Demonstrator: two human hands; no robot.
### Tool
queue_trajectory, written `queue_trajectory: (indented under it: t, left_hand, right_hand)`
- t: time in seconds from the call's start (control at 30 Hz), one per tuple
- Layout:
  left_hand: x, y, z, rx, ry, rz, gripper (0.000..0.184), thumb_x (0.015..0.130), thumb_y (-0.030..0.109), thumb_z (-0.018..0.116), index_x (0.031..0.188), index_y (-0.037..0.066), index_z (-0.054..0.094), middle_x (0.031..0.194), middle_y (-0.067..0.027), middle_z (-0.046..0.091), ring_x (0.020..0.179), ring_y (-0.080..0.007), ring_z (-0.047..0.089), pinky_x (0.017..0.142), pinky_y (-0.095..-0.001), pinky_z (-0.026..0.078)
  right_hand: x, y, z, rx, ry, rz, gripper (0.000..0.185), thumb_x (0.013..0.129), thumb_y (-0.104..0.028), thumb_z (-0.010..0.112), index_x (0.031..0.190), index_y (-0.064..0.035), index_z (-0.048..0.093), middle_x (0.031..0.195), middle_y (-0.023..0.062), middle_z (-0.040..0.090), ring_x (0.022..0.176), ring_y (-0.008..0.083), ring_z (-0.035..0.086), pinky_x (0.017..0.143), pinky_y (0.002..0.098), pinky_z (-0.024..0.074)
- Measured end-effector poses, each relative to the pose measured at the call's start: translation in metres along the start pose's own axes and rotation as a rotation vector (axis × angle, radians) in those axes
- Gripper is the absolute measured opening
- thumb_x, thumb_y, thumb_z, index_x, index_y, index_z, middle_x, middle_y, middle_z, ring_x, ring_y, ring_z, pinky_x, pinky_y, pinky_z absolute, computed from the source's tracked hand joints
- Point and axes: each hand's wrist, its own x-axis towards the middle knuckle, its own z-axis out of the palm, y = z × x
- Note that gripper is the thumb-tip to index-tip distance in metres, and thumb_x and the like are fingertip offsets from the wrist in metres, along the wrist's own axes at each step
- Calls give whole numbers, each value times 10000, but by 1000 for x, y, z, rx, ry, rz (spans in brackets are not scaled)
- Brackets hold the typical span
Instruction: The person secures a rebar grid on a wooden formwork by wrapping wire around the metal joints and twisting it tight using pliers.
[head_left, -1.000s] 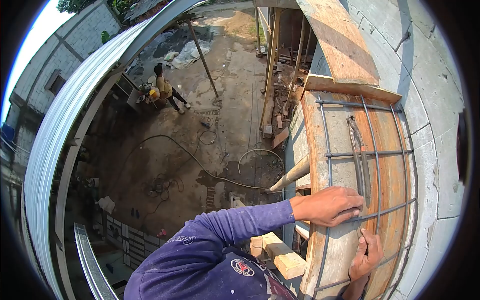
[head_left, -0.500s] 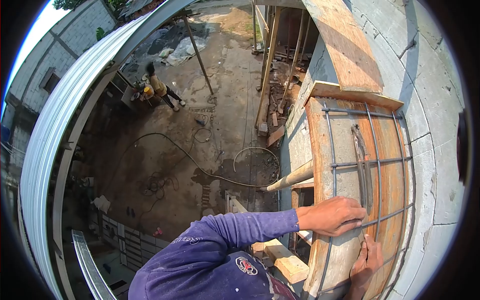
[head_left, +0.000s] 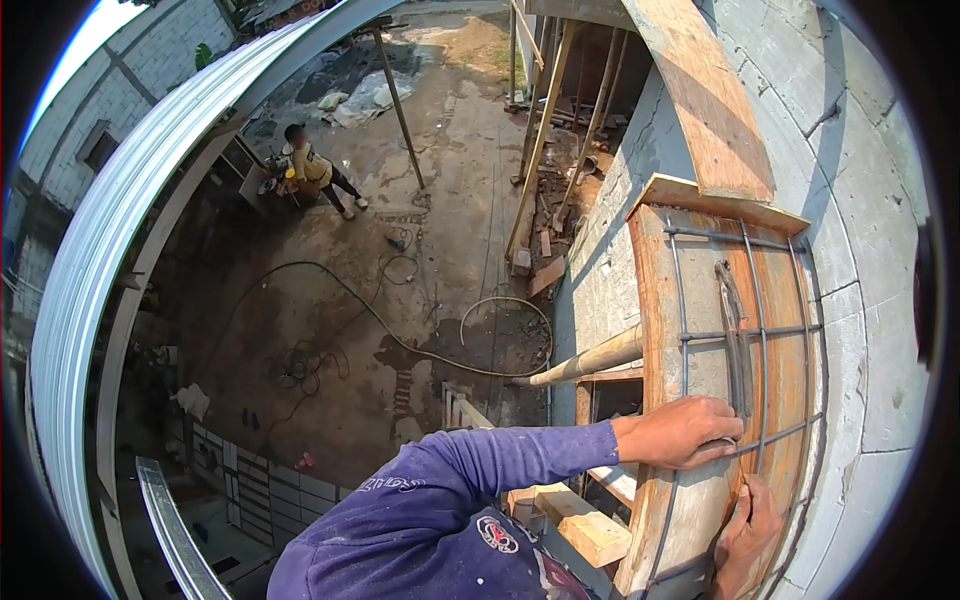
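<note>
My left hand (head_left: pixel 682 432), in a purple sleeve, is closed with bent fingers at a crossing of the steel bars (head_left: pixel 785 433). Just below it, my right hand (head_left: pixel 752 525) pinches thumb against fingers over the wooden formwork (head_left: pixel 778 375). A thin wire seems to run between the fingertips, though it is hard to make out. Dark metal pincers (head_left: pixel 737 345) lie lengthwise on the bar grid, their handle ends close to my left knuckles.
A grey block wall (head_left: pixel 850 250) borders the formwork on the right. A plywood sheet (head_left: pixel 705 100) lies beyond it. Bamboo (head_left: pixel 600 353) and a timber beam (head_left: pixel 585 530) stick out at left. Far below, a person (head_left: pixel 315 170) stands near a hose (head_left: pixel 400 345).
The view has shifted slightly, moving the formwork right. My right hand has drawn a little away from my left. The pincers stay on the bars.
</note>
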Motion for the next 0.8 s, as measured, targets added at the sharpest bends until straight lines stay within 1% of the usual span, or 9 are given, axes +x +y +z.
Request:
queue_trajectory:
  t: [0.07,0.17,0.27,0.4,0.47,0.57,0.7,0.77,0.8]
  left_hand:
    - [0,0,0,0,-10,-15,161,920,116,694,1015,18,609,847,-165,591,832,-381,607,706,-479,481]
    - [0,-1,1,-3,37,32,170,918,115,693,1017,13,600,881,-152,589,852,-373,603,709,-480,481]
    - [0,-2,-2,31,-56,16,173,908,110,697,1002,13,588,898,-143,579,866,-366,597,713,-481,485]
    - [0,-1,1,74,-35,23,159,886,88,692,960,16,571,881,-136,566,867,-358,593,711,-476,493]
    - [-1,-1,3,90,-46,10,159,873,76,689,953,17,566,886,-135,567,874,-357,593,709,-473,496]
    - [-2,0,5,119,-63,-11,176,838,55,681,955,13,557,894,-137,567,880,-359,593,703,-475,498]
    - [-2,4,2,135,-83,-39,193,815,38,673,957,13,544,897,-139,566,893,-364,593,697,-479,498]
    - [-2,4,1,136,-82,-31,192,816,34,671,955,13,540,895,-140,564,893,-366,593,697,-479,497]
    - [-2,3,1,123,-78,-25,192,814,34,672,950,12,538,896,-141,565,894,-368,594,697,-479,497]
  right_hand:
    - [2,-11,-1,31,-31,123,149,1007,-44,561,1060,51,662,899,215,692,761,318,658,710,394,518]
    - [-3,6,8,104,-23,89,146,1007,-54,568,1052,51,660,882,201,685,744,275,646,693,380,507]
    - [1,-4,6,111,-33,119,141,1011,-57,567,1041,46,657,858,180,672,711,240,613,664,366,488]
    - [-1,4,8,87,-23,89,139,1016,-59,559,1033,40,656,839,170,658,685,236,580,647,358,473]
    - [2,-1,7,81,-56,107,176,1020,-98,571,1033,51,664,891,221,686,743,358,650,696,409,513]
    - [0,4,11,59,-71,153,172,1016,-101,575,1040,46,662,898,228,685,764,382,656,708,421,517]
    - [9,-14,6,51,-85,134,167,1012,-97,577,1046,44,660,904,229,684,783,398,658,726,426,521]
    - [10,-7,4,11,-102,18,167,1004,-102,585,1041,43,660,910,231,682,781,393,660,722,424,522]
    - [11,-4,2,7,-100,20,167,1004,-102,585,1041,43,660,910,231,682,781,393,660,722,424,522]
